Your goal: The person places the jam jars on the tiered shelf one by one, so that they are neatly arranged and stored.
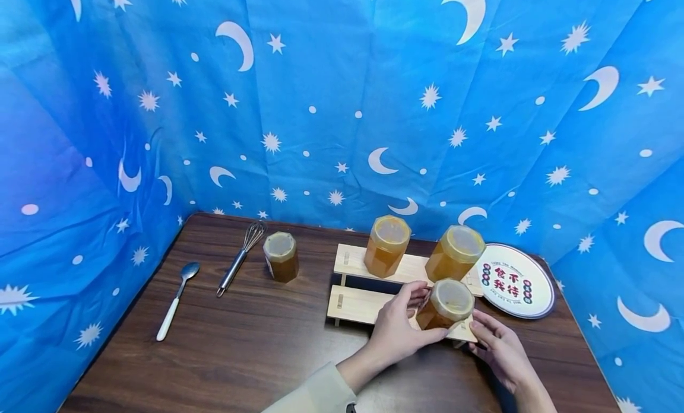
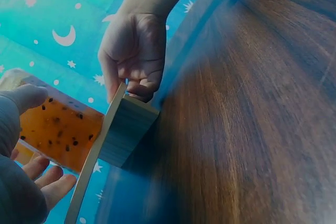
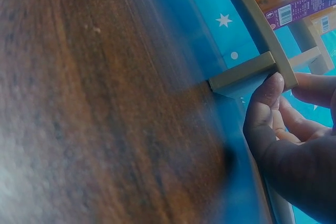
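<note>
Head view: left hand (image 1: 398,327) grip holds the jar (image 1: 445,306); right hand (image 1: 499,342) pinches the rack (image 1: 352,306) edge.

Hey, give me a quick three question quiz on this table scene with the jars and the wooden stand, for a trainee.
1. True or false: the left hand has a grip on the jar on the lower step of the wooden stand.
2. How many jars stand on the upper step?
3. Which lies nearer the table's left edge: A the spoon, B the whisk?

Key
1. True.
2. Two.
3. A.
</note>
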Tool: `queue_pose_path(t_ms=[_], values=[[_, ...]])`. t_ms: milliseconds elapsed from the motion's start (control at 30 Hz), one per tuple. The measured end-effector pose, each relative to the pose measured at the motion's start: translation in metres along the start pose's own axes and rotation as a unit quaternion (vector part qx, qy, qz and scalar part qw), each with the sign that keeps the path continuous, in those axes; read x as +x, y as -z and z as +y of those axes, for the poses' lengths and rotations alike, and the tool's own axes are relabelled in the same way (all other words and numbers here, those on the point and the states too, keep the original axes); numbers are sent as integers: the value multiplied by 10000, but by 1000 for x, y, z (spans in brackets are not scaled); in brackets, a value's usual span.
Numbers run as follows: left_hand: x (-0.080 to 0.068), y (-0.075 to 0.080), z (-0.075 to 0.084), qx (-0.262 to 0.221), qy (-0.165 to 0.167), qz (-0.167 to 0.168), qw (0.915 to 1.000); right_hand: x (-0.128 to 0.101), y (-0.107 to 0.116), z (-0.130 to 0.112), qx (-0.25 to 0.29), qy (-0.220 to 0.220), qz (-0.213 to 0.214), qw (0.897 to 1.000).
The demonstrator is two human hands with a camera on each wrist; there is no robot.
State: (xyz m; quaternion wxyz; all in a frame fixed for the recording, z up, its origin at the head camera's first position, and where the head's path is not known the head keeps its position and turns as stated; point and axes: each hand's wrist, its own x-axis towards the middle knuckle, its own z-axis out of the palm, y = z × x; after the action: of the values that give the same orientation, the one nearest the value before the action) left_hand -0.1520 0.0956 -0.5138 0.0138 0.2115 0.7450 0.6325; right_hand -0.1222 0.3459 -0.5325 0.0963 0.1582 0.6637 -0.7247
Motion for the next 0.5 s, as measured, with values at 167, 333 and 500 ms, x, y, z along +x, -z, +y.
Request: queue_pose_path(t_ms=[167, 333, 500], values=[[-7, 12, 3, -163, 14, 27, 9999, -1, 0, 0, 40, 86, -19, 10000], [-17, 28, 5, -144, -228, 110, 9996, 0, -1, 2, 90, 185, -89, 9997], [-28, 44, 5, -13, -382, 241, 9990, 0, -1, 3, 127, 114, -68, 9998]])
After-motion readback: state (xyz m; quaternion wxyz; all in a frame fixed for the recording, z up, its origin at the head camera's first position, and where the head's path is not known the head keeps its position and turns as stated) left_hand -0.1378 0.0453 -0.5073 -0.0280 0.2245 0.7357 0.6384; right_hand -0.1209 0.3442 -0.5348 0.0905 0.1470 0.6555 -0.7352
